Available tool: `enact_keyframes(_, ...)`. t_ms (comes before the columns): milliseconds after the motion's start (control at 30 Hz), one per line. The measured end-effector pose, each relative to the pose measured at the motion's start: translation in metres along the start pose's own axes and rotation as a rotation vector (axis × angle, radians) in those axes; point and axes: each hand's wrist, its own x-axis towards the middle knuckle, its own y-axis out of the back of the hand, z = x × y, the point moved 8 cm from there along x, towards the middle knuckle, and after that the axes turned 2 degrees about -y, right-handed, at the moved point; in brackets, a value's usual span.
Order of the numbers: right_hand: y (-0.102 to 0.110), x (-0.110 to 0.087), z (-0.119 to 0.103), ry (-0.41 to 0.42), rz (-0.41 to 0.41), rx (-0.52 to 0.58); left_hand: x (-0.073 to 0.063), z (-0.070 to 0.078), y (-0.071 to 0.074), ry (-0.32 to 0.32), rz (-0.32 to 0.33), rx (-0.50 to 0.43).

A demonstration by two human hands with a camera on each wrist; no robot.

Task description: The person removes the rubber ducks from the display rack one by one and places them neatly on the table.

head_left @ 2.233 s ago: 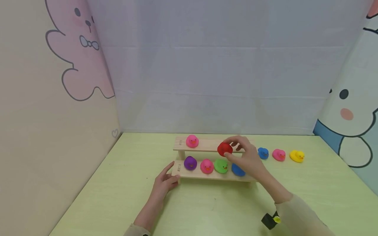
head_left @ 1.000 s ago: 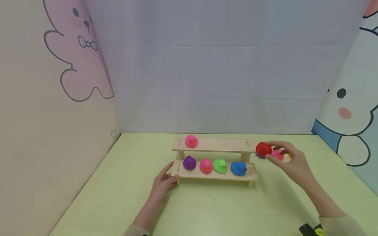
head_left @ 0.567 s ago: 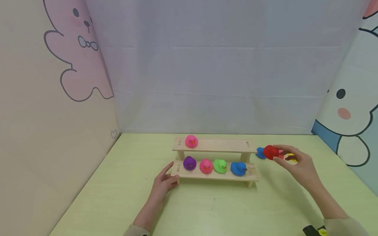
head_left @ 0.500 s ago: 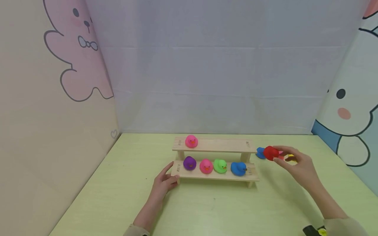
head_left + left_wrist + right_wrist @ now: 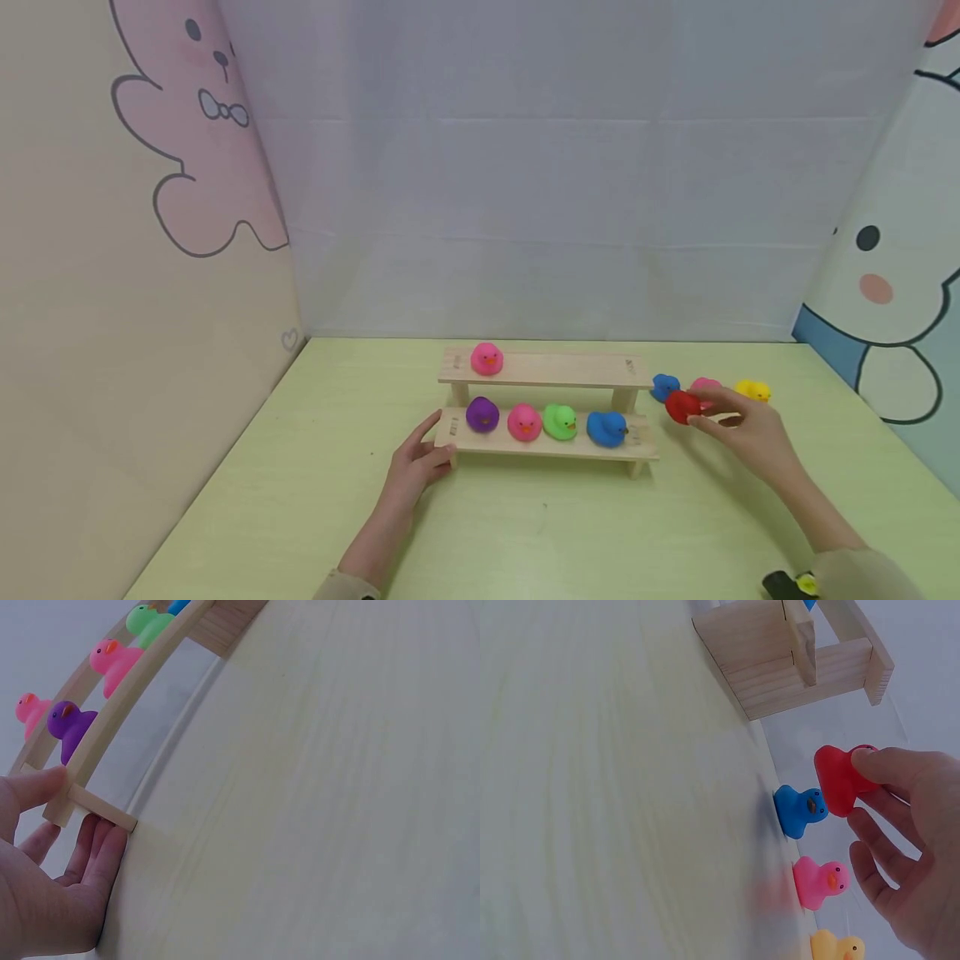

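Observation:
My right hand (image 5: 742, 425) pinches a red rubber duck (image 5: 841, 778) between thumb and fingers, held above the table to the right of a two-tier wooden rack (image 5: 570, 368). In the right wrist view a blue duck (image 5: 798, 810) and a pink duck (image 5: 819, 882) stand on the table close by the red one. My left hand (image 5: 414, 465) grips the left end of the rack's lower shelf, thumb on top and fingers around the end leg. Nearest to it on that shelf is a purple duck (image 5: 69, 729).
Along the lower shelf also sit a pink duck (image 5: 524, 422), a green duck (image 5: 559, 422) and a blue duck (image 5: 607, 428). Another pink duck (image 5: 487, 359) is on the upper shelf. A yellow duck (image 5: 753, 391) stands at the right of the table's loose row.
My right hand has carried the red duck from over the rack to the right, then lowered it slightly in front of the loose ducks. The left hand stays on the rack.

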Motion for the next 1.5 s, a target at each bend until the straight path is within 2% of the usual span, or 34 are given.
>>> enact_keyframes(200,-0.011,0.0,0.011,-0.043,-0.099,-0.01,-0.001,0.0,0.0,-0.001,0.001,0.008)
enact_keyframes(533,-0.022,-0.001,0.023,-0.093,-0.204,0.012,0.0,0.0,0.001,0.003,0.007,0.008)
enact_keyframes(1500,-0.023,-0.002,0.023,-0.068,-0.224,-0.005,-0.001,0.0,-0.001,-0.008,-0.005,0.0)
